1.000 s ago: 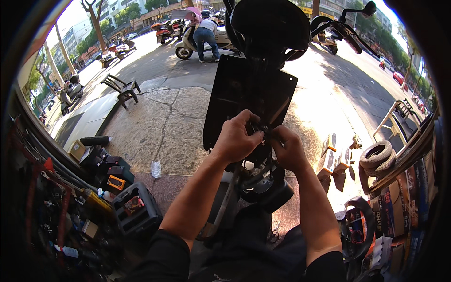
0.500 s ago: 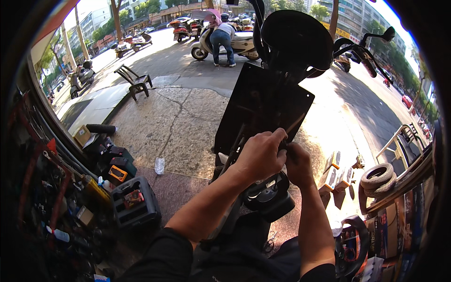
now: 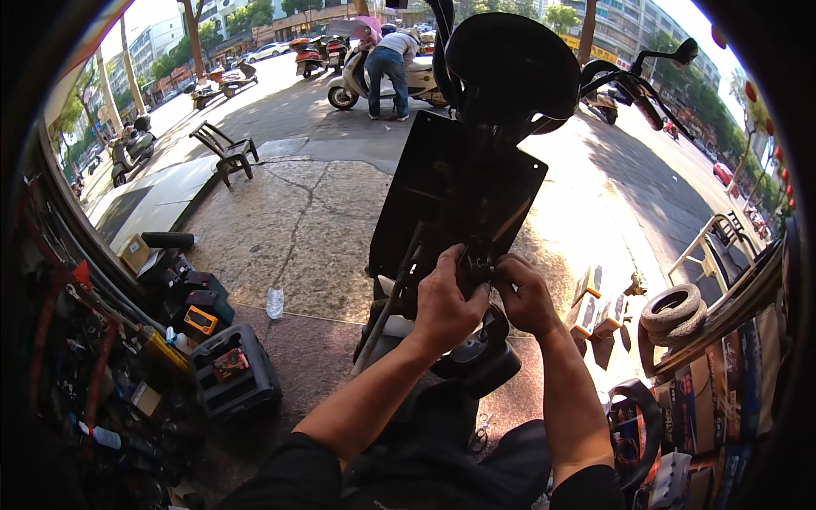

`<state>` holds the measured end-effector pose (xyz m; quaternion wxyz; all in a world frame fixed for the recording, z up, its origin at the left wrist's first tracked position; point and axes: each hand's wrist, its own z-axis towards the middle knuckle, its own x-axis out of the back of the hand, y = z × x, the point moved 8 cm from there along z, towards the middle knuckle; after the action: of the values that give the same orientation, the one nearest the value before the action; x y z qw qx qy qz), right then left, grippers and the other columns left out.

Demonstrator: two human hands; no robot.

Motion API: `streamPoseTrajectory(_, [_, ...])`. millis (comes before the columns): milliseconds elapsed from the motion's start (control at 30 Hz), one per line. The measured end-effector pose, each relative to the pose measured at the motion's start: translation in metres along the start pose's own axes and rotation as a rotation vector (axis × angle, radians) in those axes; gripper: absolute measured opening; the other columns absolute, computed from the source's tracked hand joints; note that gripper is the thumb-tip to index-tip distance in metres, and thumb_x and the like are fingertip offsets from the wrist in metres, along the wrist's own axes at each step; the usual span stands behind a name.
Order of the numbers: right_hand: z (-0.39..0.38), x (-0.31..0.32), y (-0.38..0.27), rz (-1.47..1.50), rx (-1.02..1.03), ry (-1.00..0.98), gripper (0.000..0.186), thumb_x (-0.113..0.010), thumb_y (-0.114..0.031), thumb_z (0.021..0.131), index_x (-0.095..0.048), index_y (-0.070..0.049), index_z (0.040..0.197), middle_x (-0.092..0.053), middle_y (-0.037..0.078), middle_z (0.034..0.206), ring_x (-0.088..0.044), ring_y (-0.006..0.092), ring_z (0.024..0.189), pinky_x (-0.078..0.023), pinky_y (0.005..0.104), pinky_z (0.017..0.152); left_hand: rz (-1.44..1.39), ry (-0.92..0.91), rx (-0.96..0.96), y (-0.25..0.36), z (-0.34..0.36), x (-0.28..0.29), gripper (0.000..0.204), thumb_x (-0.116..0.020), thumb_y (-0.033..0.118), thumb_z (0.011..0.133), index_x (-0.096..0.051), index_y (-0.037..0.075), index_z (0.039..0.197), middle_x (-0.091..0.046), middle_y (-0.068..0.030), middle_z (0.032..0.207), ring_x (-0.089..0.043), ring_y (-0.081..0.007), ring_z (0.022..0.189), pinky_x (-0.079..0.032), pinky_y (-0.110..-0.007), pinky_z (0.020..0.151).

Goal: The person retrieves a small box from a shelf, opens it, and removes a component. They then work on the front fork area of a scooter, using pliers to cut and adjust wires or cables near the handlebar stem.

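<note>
In front of me stands a dark electric bike or scooter, a flat black plate with small corner holes on its front. At the plate's lower part, my left hand is closed, its fingers pinched beside a small dark fitting. Just right of that fitting, my right hand is curled with thumb and fingertips together. Whatever the fingertips hold is too small and dark to make out. Left of my left hand, a slim metal rod slants along the bike. Above the plate sits a rounded black part.
A dark open tool case and several batteries lie left. To the right are orange-and-white boxes, stacked tyres and cartons. A small chair stands ahead; beyond, a person bends at a scooter.
My hands, close together before with the left over the right, are now lower and apart on either side of the fitting. The slanting rod shows more. The whole view has shifted slightly.
</note>
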<state>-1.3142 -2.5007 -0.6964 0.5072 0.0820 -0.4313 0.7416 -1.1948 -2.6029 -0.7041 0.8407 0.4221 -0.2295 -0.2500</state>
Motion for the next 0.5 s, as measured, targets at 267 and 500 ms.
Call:
streamPoseTrajectory(267, [-0.002, 0.004, 0.009, 0.011, 0.019, 0.002, 0.01, -0.065, 0.006, 0.082, -0.062, 0.001, 0.09, -0.065, 0.017, 0.094, -0.066, 0.0396, 0.086, -0.052, 0.0428, 0.073, 0.169, 0.003, -0.142, 0.009, -0.01, -0.015, 0.061, -0.078, 0.006, 0.076, -0.051, -0.007, 0.13, -0.071, -0.0183, 0.106, -0.074, -0.0253, 0.097, -0.057, -0.034, 0.086])
streamPoseTrajectory(500, [0.008, -0.002, 0.003, 0.023, 0.04, 0.01, 0.008, -0.065, 0.003, 0.084, -0.061, 0.002, 0.091, -0.065, 0.017, 0.09, -0.066, 0.0374, 0.082, -0.051, 0.0417, 0.07, -0.046, -0.058, -0.094, 0.0, 0.002, -0.008, 0.056, -0.071, -0.008, 0.081, -0.05, -0.006, 0.133, -0.07, -0.0137, 0.112, -0.069, -0.0178, 0.107, -0.057, -0.031, 0.091])
